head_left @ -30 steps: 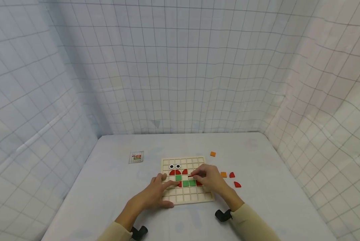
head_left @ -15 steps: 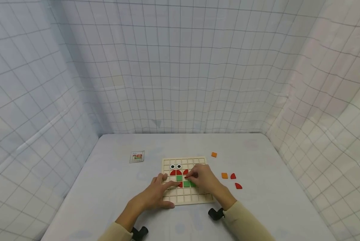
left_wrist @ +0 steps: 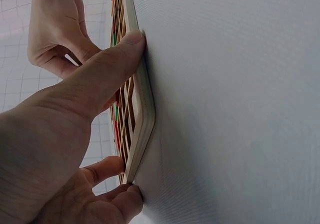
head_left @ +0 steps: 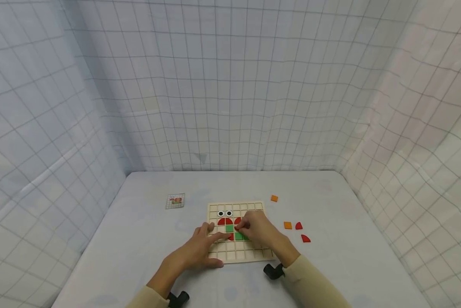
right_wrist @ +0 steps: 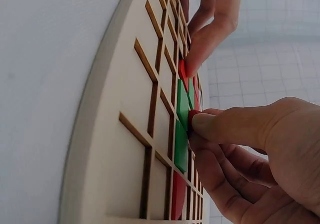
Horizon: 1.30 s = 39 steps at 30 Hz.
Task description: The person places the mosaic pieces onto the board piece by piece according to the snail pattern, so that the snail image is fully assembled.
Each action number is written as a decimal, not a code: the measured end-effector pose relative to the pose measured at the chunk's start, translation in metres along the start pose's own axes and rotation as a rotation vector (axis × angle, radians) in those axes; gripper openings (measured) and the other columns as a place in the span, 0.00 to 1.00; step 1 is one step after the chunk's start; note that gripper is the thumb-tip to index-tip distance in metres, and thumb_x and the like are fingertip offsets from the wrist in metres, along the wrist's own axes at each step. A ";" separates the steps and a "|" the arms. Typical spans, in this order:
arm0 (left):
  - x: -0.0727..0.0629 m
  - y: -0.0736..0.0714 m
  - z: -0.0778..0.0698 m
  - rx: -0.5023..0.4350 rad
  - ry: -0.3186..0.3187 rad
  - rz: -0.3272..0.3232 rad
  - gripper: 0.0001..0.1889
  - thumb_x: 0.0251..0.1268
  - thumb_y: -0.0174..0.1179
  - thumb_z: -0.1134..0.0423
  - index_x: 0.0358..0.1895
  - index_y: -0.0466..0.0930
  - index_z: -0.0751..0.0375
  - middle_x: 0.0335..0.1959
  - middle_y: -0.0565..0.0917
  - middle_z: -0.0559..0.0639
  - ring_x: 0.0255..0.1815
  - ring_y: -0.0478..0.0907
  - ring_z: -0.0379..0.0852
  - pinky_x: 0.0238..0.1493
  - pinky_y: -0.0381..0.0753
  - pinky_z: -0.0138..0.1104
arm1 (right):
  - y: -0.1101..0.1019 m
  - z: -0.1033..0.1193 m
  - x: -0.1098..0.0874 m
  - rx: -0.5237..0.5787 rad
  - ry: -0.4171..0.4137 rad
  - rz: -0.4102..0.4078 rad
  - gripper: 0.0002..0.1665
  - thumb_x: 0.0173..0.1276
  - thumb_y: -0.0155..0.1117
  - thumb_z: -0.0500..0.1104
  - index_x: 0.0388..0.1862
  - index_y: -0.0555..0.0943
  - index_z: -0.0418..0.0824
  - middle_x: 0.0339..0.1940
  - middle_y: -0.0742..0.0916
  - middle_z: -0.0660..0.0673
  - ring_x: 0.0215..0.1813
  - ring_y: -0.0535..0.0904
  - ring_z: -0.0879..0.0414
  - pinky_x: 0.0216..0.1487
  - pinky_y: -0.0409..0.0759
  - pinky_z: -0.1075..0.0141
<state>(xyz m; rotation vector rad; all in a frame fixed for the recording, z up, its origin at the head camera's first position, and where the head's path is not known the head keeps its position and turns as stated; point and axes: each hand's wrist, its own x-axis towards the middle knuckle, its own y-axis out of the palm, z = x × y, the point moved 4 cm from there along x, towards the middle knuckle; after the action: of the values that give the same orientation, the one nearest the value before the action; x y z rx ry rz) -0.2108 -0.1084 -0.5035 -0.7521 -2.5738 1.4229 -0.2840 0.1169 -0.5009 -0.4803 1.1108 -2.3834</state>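
Observation:
A pale wooden grid board [head_left: 230,256] lies on the table. My left hand [head_left: 196,250] is spread at its left side, thumb against the near edge [left_wrist: 145,94] and other fingers at the left edge. Its straight index finger touches a red quarter-circle tile [right_wrist: 183,70]. Between thumb and fingers my right hand [head_left: 259,231] pinches another red quarter-circle tile [right_wrist: 192,115], right beside the green square tiles [right_wrist: 181,139]. Two eye tiles [head_left: 224,213], more red quarter-circle tiles [head_left: 224,221] and a green square tile [head_left: 229,229] sit in grid cells. The right hand hides part of the board.
Two orange square tiles [head_left: 287,225] and two loose red quarter-circle tiles [head_left: 305,238] lie on the table to the right of the board. A small picture card [head_left: 175,201] lies at the back left. Grid-patterned white curtains [head_left: 230,107] enclose the table [head_left: 149,226].
My right hand has moved left over the board, carrying the red quarter-circle tile to the cell beside the upper green square. The left hand stays in place.

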 end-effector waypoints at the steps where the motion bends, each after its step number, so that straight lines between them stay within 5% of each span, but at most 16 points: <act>1: 0.000 -0.001 0.000 0.002 0.000 -0.002 0.44 0.68 0.86 0.43 0.86 0.78 0.38 0.81 0.68 0.68 0.79 0.69 0.70 0.72 0.82 0.69 | 0.000 0.001 0.001 0.004 0.002 -0.001 0.04 0.77 0.81 0.33 0.44 1.00 0.39 0.42 0.97 0.46 0.46 0.90 0.59 0.45 0.89 0.68; 25: 0.000 0.001 0.002 0.007 0.001 0.001 0.45 0.68 0.85 0.43 0.87 0.77 0.38 0.82 0.67 0.68 0.79 0.69 0.70 0.72 0.81 0.69 | 0.001 -0.016 0.005 0.075 0.021 -0.033 0.03 0.78 0.82 0.37 0.43 0.99 0.44 0.43 0.96 0.51 0.43 0.87 0.64 0.48 0.88 0.69; 39: 0.001 0.003 0.003 0.027 -0.015 -0.007 0.45 0.67 0.87 0.43 0.86 0.78 0.36 0.84 0.68 0.69 0.80 0.69 0.70 0.72 0.82 0.70 | -0.033 -0.045 -0.001 0.056 0.072 -0.222 0.05 0.79 0.80 0.34 0.50 0.97 0.39 0.48 0.96 0.43 0.45 0.94 0.53 0.48 0.93 0.61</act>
<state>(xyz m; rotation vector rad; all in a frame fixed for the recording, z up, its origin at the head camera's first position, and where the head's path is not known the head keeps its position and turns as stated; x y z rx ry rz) -0.2116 -0.1089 -0.5077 -0.7306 -2.5600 1.4643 -0.3141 0.1638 -0.5027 -0.5270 1.0663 -2.6355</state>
